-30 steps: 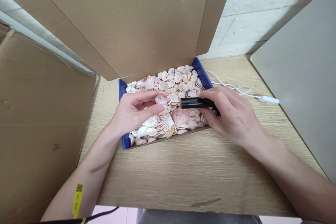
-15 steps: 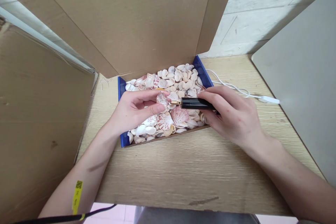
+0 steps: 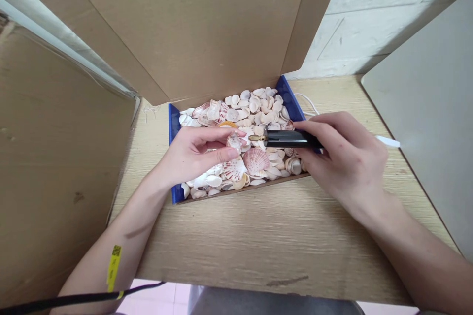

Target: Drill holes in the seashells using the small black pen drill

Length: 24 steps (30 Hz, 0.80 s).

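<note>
Between the thumb and fingers of my left hand [image 3: 197,152] is a small pale seashell [image 3: 234,142]. My right hand [image 3: 345,157] grips a black handheld mini drill [image 3: 291,139] with a brass-coloured chuck. The chuck points left toward the held shell, with a small gap between them; the bit is too fine to make out. Both hands are above a shallow blue-sided box [image 3: 291,98] full of loose shells. Below the drill tip lies a pink scallop shell [image 3: 256,161], beside a white one with red streaks [image 3: 234,170].
A tall cardboard panel [image 3: 192,24] rises behind the box, and another cardboard sheet [image 3: 62,133] stands at the left. A pale board [image 3: 428,98] leans at the right. A white cable [image 3: 308,102] lies on the wooden table [image 3: 221,241]. A black cord [image 3: 74,300] crosses the lower left.
My right hand has drawn the drill to the right, widening the gap between chuck and shell. The left hand keeps its pinch on the shell. The view has shifted slightly.
</note>
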Motion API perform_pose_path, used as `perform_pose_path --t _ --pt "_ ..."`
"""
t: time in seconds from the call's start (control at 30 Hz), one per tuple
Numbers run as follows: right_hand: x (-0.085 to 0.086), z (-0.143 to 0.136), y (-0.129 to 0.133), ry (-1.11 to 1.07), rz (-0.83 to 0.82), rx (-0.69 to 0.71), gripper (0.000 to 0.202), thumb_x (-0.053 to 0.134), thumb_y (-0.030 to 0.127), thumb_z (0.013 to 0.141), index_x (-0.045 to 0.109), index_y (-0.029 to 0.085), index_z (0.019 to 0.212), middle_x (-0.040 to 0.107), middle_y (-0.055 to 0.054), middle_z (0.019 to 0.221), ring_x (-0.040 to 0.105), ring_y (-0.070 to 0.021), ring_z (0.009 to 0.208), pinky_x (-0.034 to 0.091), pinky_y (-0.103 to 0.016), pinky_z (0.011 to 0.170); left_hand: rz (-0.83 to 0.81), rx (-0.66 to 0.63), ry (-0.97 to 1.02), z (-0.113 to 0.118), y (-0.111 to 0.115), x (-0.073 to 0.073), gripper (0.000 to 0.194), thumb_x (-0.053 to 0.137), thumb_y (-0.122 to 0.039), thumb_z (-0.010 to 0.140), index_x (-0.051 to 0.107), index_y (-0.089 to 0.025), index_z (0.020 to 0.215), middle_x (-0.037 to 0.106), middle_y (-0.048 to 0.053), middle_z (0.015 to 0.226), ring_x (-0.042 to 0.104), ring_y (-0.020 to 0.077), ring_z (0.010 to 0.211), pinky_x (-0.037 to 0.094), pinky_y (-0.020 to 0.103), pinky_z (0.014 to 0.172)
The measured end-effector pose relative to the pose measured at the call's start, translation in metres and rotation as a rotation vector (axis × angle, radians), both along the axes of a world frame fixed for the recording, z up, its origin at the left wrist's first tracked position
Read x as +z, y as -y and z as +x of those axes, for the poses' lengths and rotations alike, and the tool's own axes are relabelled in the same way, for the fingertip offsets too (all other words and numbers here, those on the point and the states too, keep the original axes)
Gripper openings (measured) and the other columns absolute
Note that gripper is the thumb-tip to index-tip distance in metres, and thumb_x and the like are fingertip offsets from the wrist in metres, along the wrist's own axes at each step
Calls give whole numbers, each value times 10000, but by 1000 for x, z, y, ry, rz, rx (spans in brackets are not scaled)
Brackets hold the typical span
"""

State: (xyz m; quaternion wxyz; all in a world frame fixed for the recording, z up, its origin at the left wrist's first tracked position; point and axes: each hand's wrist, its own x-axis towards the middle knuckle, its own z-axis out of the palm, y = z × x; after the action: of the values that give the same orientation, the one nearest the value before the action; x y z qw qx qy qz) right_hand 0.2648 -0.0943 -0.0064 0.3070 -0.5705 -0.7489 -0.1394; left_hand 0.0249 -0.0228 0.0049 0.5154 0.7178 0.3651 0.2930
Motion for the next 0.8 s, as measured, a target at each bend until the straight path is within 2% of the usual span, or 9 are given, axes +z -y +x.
perform_pose_path --t 0.17,0.33,0.4,0.53,0.63,0.8 --pt "-1 3 -2 51 -14 83 208 568 159 846 622 234 1032 688 -52 899 636 -190 778 506 -314 664 9 0 -25 1 0 0 231 746 -262 726 762 -195 947 756 27 840 639 127 667 537 213 611" --pt "-4 5 -3 76 -48 97 247 556 220 876 603 219 1119 685 -37 863 635 -172 753 472 -285 625 83 -5 -96 -1 -1 3 217 708 -240 779 751 -207 989 753 25 962 662 148 832 513 195 667" --pt "-4 4 -2 75 -73 88 259 551 272 892 587 226 1144 683 -30 866 632 -162 742 458 -276 606 90 8 -116 -2 -1 3 222 694 -246 796 744 -203 1009 749 31 984 656 144 822 494 190 632" --pt "-3 4 -1 63 -80 110 205 574 327 887 592 230 1067 676 -23 851 627 -152 714 441 -267 567 87 35 -104 -2 -2 1 234 692 -239 801 736 -183 1024 746 41 985 643 131 763 459 187 562" --pt "-4 4 -2 58 -43 148 242 610 313 865 579 217 1084 682 -42 878 633 -165 741 466 -271 593 71 25 -85 -1 -2 0 235 690 -215 802 733 -177 1030 747 37 992 650 121 754 472 181 575" --pt "-4 5 -7 56 119 246 363 701 260 791 590 137 1115 683 -85 868 606 -182 709 496 -299 629 60 11 -49 -1 -2 0 242 665 -171 816 724 -183 1051 746 30 1032 677 136 874 518 183 703"
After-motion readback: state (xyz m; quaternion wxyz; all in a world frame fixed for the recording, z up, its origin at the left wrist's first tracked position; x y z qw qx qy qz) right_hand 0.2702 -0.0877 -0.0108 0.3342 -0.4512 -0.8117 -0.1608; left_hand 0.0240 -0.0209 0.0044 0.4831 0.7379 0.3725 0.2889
